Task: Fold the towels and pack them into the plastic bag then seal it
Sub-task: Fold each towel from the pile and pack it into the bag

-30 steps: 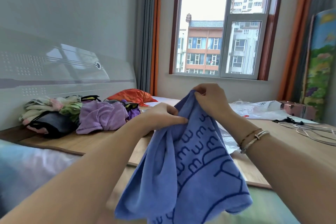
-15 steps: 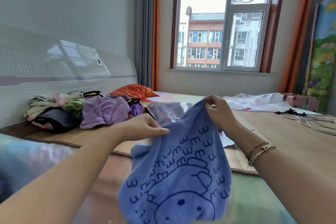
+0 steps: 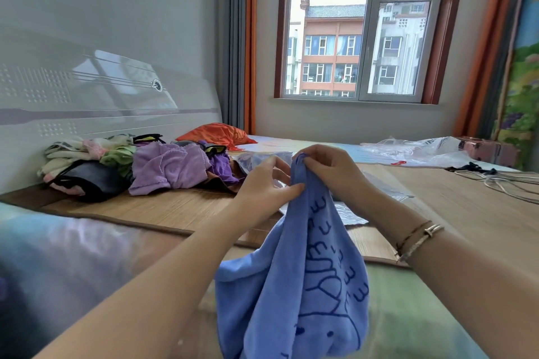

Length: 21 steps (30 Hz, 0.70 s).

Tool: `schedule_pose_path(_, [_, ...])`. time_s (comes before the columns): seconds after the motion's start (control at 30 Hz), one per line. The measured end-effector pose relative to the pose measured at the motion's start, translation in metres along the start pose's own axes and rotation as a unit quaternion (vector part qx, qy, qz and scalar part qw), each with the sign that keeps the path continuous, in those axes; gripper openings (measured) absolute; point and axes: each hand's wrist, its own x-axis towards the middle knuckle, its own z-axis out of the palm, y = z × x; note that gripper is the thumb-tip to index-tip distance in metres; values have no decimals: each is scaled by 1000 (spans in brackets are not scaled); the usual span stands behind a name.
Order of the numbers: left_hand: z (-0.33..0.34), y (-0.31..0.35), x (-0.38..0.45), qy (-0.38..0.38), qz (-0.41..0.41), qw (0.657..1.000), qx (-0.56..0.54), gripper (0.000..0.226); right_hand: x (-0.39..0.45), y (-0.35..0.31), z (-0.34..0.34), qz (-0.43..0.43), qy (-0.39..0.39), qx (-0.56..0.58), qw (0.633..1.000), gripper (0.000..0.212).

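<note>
A blue towel [image 3: 303,285] with a dark cartoon print hangs in front of me, bunched at its top. My right hand [image 3: 326,167] pinches the top corner of it. Just left of that, my left hand [image 3: 267,183] pinches the same top edge with thumb and fingers. A clear plastic bag [image 3: 347,207] lies flat on the bamboo mat [image 3: 175,207] right behind the towel, partly hidden by my hands. A heap of other towels, with a purple one [image 3: 169,167] on top, sits at the left by the headboard.
An orange cloth [image 3: 217,134] lies near the curtain. More clear plastic bags [image 3: 423,151] lie at the right rear. White cables [image 3: 507,182] and a pink box [image 3: 487,150] are at the far right. The white headboard [image 3: 102,108] bounds the left side.
The towel was spread wide between my hands half a second ago. My hands have come together, so the towel's top edge is gathered and it hangs narrow.
</note>
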Motion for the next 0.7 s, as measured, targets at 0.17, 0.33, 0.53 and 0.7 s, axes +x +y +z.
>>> schedule_pose_path(0.17, [-4, -8, -4, 21, -7, 999, -36, 21, 2, 8, 3, -6, 43, -34, 998, 23])
schedule_pose_path(0.33, [-12, -13, -10, 3, 38, 999, -6, 20, 5, 19, 13, -3, 37, -72, 997, 18])
schedule_pose_path(0.53, [-17, -19, -13, 24, 54, 998, 35, 19, 3, 17, 22, -18, 25, -38, 999, 21])
schedule_pose_path(0.7, [-16, -25, -13, 9, 104, 983, 150, 26, 3, 24, 26, -17, 18, -7, 1000, 27])
